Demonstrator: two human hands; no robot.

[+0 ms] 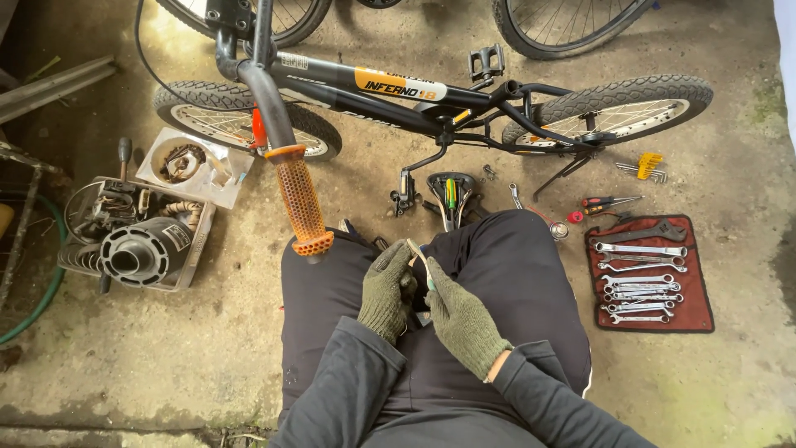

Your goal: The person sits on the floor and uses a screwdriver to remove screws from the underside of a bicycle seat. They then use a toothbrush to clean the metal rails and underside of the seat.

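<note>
Together, left hand [385, 292] and right hand [461, 318] pinch perhaps a thin tool [418, 255]

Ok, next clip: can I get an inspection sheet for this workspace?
Surface: rough concrete floor, stained, mossy at the edges.
Job's things: thin pale tool held over the lap; bike lying on its side, orange handlebar sleeve by the knee.
Clutter: wrenches on a red roll, screwdrivers, yellow hex keys, saddle, tray of parts.
Grips: left hand and right hand, both in green gloves, closed on the tool.
Cables: black cable looping from the bars; green hose at left.
Surroundings: second bike's wheels at top.
</note>
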